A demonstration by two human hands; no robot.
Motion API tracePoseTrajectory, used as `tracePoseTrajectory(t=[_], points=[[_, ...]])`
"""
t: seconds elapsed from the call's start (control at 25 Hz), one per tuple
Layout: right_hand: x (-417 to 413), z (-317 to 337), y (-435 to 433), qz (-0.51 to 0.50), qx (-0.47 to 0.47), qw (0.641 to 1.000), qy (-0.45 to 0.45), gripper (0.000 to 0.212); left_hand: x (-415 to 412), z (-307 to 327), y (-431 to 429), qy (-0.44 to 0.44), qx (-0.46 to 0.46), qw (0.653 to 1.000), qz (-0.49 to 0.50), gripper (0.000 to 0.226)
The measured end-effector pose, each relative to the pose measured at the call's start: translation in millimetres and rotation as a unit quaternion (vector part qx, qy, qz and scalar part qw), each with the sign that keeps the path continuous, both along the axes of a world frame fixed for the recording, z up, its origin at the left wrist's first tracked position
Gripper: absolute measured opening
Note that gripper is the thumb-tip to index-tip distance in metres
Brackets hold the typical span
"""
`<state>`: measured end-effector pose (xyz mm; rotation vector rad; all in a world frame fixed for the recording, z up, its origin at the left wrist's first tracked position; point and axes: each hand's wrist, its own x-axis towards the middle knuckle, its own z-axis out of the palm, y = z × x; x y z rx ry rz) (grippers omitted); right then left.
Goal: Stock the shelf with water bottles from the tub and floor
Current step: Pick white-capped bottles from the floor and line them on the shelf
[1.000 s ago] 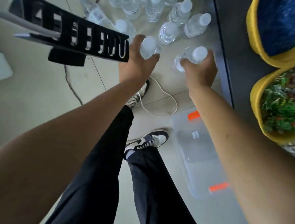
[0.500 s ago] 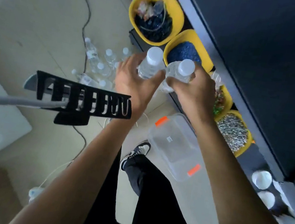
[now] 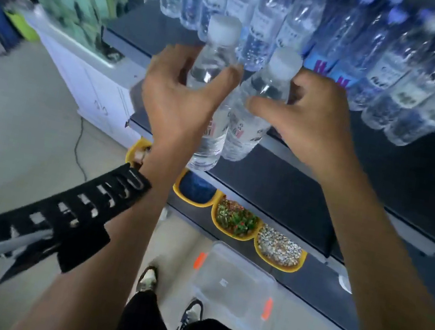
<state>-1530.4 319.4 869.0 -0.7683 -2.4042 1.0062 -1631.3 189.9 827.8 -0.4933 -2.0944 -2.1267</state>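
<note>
My left hand [image 3: 182,95] grips a clear water bottle [image 3: 216,61] with a white cap, held upright in front of the dark shelf [image 3: 158,31]. My right hand [image 3: 310,117] grips a second clear bottle [image 3: 264,86] right beside the first; the two bottles touch lower down. Both hang level with the shelf's front edge, just before a row of several stocked bottles [image 3: 263,22] standing on it. The clear plastic tub [image 3: 236,289] with orange latches sits on the floor below, and looks empty.
Yellow bins [image 3: 274,263] of blue, green-red and gravel-like contents line the lowest shelf. A black slotted bracket on a grey pole [image 3: 58,216] crosses under my left forearm. A white cabinet [image 3: 101,93] stands left of the shelf. A cable runs over the floor.
Both hands picked a bottle each off the floor and lifted them to the upper shelf. The view swung up from the floor to the stocked shelf.
</note>
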Motion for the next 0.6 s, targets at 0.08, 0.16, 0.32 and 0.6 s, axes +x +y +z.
tracePoseTrajectory(t=[0.08, 0.16, 0.32, 0.6], points=[[8, 22, 29, -0.025, -0.013, 0.999, 0.020, 0.028, 1, 21, 34, 0.018, 0.008, 0.999, -0.040, 0.028], [9, 28, 56, -0.053, -0.020, 0.998, 0.029, 0.024, -2, 29, 65, 0.036, -0.010, 0.997, -0.062, 0.034], [7, 20, 109, -0.118, -0.048, 0.992, 0.021, 0.033, -8, 17, 122, 0.023, -0.075, 0.990, -0.115, 0.044], [-21, -9, 157, -0.160, -0.075, 0.984, 0.013, 0.045, -52, -8, 180, 0.034, -0.115, 0.977, -0.179, 0.048]])
